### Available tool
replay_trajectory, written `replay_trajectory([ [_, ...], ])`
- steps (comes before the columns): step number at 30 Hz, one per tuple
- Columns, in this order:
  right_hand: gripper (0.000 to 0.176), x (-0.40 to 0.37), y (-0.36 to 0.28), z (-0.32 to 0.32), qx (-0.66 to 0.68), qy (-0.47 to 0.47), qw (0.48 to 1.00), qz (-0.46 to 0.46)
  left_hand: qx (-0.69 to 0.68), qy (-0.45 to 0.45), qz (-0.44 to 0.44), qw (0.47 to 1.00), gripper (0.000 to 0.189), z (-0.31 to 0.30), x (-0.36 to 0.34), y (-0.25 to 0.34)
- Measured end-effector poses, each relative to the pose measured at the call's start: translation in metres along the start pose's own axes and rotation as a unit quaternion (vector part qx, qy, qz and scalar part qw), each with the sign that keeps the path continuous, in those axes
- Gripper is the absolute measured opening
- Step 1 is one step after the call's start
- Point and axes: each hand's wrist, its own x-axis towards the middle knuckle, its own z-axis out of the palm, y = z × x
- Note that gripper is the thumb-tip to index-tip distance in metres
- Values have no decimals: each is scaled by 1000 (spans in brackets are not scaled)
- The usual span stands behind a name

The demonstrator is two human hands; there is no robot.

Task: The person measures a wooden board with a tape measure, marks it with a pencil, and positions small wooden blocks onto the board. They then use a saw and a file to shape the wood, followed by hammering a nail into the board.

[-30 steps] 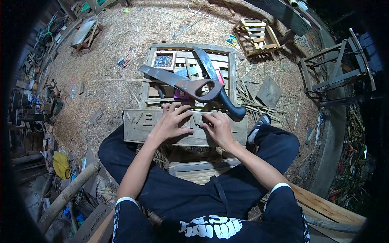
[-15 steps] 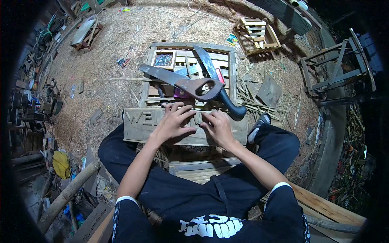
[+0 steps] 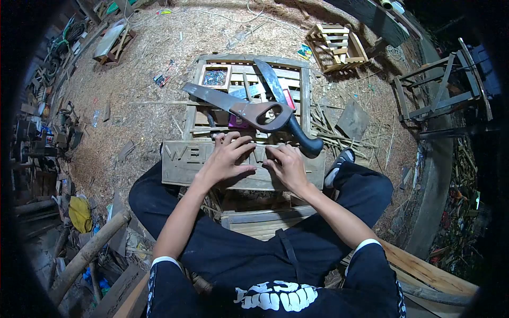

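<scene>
A wooden board (image 3: 183,175) lies across my lap, with raised wooden letters (image 3: 183,153) reading W, E and part of an L at its left. My left hand (image 3: 228,160) rests on the board, fingers spread and bent over its far edge, hiding some letters. Beside it, my right hand (image 3: 286,163) touches the board with fingers curved and thumb apart. Between the hands, small letter strips (image 3: 258,155) show in part. Just beyond lie a handsaw (image 3: 249,112) and a machete (image 3: 302,137) with a black handle, crossing each other on a slatted wooden table (image 3: 304,87).
A small box of nails (image 3: 215,78) sits on the slatted table's far left. Sawdust covers the ground. A wooden crate (image 3: 336,47) stands at the far right, thin sticks (image 3: 334,130) lie right of the table, and a wooden frame (image 3: 440,87) is farther right.
Both hands stay on the board in almost the same pose. The right fingers have shifted very slightly; the tools have not visibly moved.
</scene>
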Motion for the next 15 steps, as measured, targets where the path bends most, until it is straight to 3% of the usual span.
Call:
replay_trajectory([
  [5,45,-1,1,1,-6,-1,1000,-3,-1,4,-4,1000,69,-4,1,0],
  [11,42,7,-9,-8,-28,21,999,-29,17,81,28,996,45,-7,7,-3],
  [15,41,28,-17,-18,-69,63,993,-77,16,158,-20,987,29,-9,14,-4],
])
